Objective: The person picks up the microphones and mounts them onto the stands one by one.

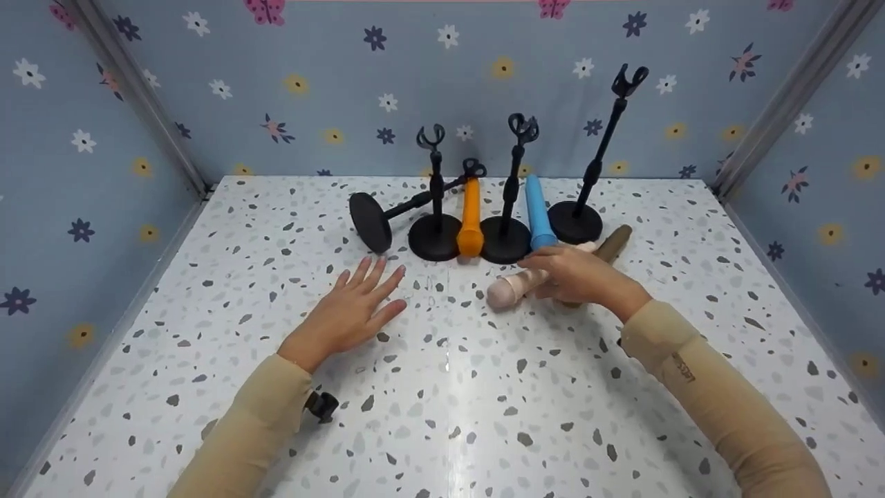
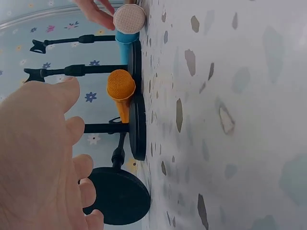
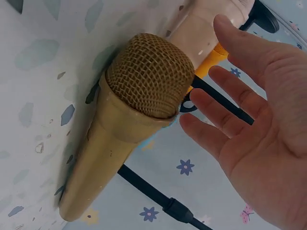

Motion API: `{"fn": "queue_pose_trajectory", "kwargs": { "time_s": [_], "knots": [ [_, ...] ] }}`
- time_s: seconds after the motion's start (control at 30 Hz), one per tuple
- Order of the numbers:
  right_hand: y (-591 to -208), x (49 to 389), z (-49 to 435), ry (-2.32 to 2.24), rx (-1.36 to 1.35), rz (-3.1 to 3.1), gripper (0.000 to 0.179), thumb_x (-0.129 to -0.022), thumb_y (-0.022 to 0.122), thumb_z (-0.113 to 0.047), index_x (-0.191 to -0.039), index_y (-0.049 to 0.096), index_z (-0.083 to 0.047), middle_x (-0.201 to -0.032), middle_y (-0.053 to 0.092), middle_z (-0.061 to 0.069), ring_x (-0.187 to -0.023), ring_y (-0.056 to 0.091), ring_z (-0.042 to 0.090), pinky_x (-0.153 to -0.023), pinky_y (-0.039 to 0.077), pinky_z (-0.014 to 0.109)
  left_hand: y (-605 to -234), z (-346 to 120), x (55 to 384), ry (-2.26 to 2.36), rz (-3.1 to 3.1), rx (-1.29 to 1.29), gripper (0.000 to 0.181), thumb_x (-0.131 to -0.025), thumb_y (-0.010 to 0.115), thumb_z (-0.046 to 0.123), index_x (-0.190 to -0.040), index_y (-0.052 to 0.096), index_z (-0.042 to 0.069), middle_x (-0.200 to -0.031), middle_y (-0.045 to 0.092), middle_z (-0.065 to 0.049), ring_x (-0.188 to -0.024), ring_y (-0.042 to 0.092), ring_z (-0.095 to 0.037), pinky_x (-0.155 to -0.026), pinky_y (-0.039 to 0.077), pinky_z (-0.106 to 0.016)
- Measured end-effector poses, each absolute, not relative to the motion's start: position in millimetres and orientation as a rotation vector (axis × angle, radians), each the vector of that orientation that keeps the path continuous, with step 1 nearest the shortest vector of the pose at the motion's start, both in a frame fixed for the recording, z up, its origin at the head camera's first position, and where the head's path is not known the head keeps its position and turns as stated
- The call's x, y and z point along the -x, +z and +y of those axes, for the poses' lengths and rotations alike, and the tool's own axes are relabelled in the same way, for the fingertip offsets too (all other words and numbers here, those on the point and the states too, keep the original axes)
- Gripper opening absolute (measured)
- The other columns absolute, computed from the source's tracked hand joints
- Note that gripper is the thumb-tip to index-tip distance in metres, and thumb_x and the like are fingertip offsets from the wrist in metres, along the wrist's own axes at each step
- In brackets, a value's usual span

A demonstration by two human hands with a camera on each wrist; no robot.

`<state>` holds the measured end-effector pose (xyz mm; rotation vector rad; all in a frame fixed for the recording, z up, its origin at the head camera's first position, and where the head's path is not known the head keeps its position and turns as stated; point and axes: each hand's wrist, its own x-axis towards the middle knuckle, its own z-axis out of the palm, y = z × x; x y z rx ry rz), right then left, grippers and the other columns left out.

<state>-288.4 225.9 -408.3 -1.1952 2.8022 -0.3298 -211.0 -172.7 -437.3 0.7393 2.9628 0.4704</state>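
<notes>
My right hand (image 1: 577,273) is over a pale pink microphone (image 1: 503,294) that lies slantwise on the table. In the right wrist view its thumb overlaps the pink body, with the fingers loosely bent and not wrapped round it; contact is unclear. Partly under that hand in the head view lies a gold-brown microphone (image 3: 115,120), its mesh head close to the fingertips. My left hand (image 1: 346,315) is spread flat, palm down, holding nothing. It is nearest to a black microphone stand (image 1: 371,223) tipped on its side.
Three upright black stands (image 1: 434,238) (image 1: 507,240) (image 1: 575,221) line the back. Between them lean an orange microphone (image 1: 471,221) and a blue microphone (image 1: 538,214). Flowered panels (image 1: 415,83) enclose the speckled white table (image 1: 449,415) at the back and sides.
</notes>
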Motion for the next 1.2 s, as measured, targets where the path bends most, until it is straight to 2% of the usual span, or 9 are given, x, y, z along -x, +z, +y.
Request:
{"fn": "queue_pose_trajectory", "kwargs": {
  "time_s": [0.17, 0.37, 0.83, 1.07, 1.2],
  "knots": [
    [-416.9, 289.7, 221.4, -0.282, 1.198, 2.818, 0.054, -0.081, 0.086, -0.008, -0.132, 0.067, -0.008, -0.126, 0.065, 0.012, -0.115, 0.061, 0.034, -0.095, 0.053, 0.048, -436.6, -165.4, 214.5, 0.442, 2.937, -0.760, 0.066, -0.107, 0.027, 0.058, -0.163, 0.019, 0.023, -0.167, 0.007, -0.013, -0.154, 0.004, -0.036, -0.122, 0.009, -0.057],
    [-420.2, 292.3, 221.7, -0.235, 1.191, 2.831, 0.055, -0.082, 0.084, -0.006, -0.134, 0.065, -0.006, -0.128, 0.064, 0.014, -0.118, 0.060, 0.035, -0.099, 0.050, 0.049, -437.7, -156.4, 219.0, 0.438, 2.912, -0.783, 0.067, -0.107, 0.026, 0.058, -0.163, 0.019, 0.022, -0.168, 0.008, -0.015, -0.154, 0.003, -0.034, -0.122, 0.009, -0.056],
    [-425.4, 291.4, 214.5, -0.145, 1.173, 2.867, 0.050, -0.084, 0.081, -0.004, -0.132, 0.066, -0.005, -0.122, 0.066, 0.016, -0.111, 0.063, 0.037, -0.094, 0.053, 0.049, -440.4, -133.6, 233.5, 0.464, 2.810, -0.806, 0.069, -0.106, 0.022, 0.062, -0.163, 0.014, 0.025, -0.168, 0.008, -0.009, -0.155, 0.004, -0.033, -0.123, 0.006, -0.053],
    [-423.2, 293.3, 214.0, -0.116, 1.157, 2.887, 0.046, -0.079, 0.078, 0.008, -0.121, 0.073, -0.012, -0.113, 0.069, 0.010, -0.104, 0.065, 0.034, -0.085, 0.056, 0.048, -436.3, -125.5, 244.9, 0.412, 2.826, -0.863, 0.068, -0.107, 0.024, 0.060, -0.163, 0.016, 0.023, -0.168, 0.011, -0.011, -0.154, 0.007, -0.035, -0.123, 0.007, -0.054],
    [-423.0, 294.0, 215.0, -0.151, 1.204, 2.885, 0.042, -0.080, 0.079, 0.005, -0.117, 0.075, -0.014, -0.111, 0.071, 0.009, -0.102, 0.066, 0.033, -0.083, 0.057, 0.048, -433.8, -122.4, 248.4, 0.399, 2.827, -0.877, 0.066, -0.108, 0.024, 0.059, -0.163, 0.017, 0.025, -0.168, 0.014, -0.013, -0.154, 0.010, -0.036, -0.123, 0.007, -0.055]
  ]
}}
